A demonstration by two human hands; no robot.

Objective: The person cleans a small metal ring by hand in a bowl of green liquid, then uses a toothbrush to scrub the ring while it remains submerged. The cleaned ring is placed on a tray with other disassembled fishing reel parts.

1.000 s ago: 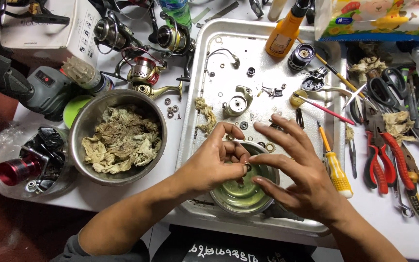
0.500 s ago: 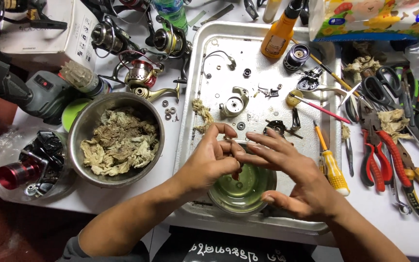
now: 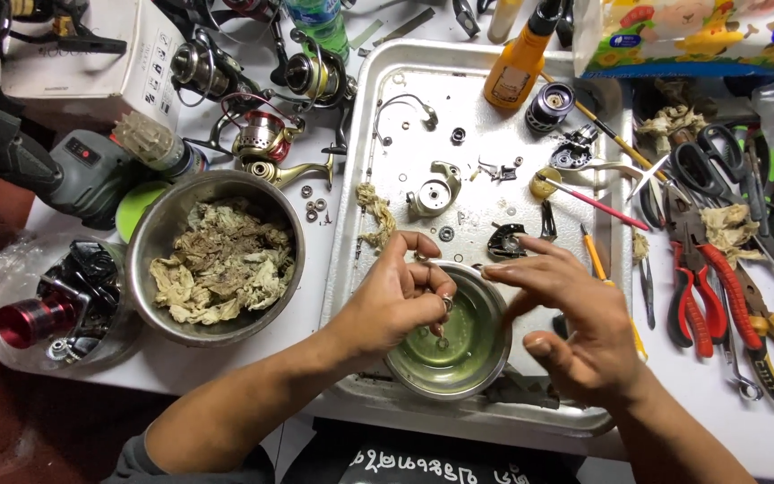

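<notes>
Pinching a small metal part (image 3: pixel 445 307) in the fingers (image 3: pixel 434 285) of the left hand (image 3: pixel 396 300), directly over the small bowl (image 3: pixel 485 358) of greenish liquid near the front edge of the tray (image 3: pixel 360 197). Hanging just above the liquid, that part, with a smaller bit dangling beneath it; too small for telling its long axis.

Hovering at the bowl's right rim, the right hand (image 3: pixel 575 332), fingers spread wide and holding nothing visible, index and middle tips reaching left toward the pinched part. Lying left and slightly below those fingertips, the part, near but not touching. Being the nearer hand by far, the left, already closed on it.

Sitting on the tray beyond the bowl: a silver reel housing (image 3: pixel 434 190), a dark gear piece (image 3: pixel 505 240), loose washers and screws, an orange bottle (image 3: pixel 517 64). Resting on the worktop to the left, a large bowl (image 3: pixel 150 260) full of dirty rags beside several fishing reels (image 3: pixel 266 139); to the right, red pliers (image 3: pixel 718 287), scissors (image 3: pixel 705 161) and a yellow screwdriver (image 3: pixel 597 264).
</notes>
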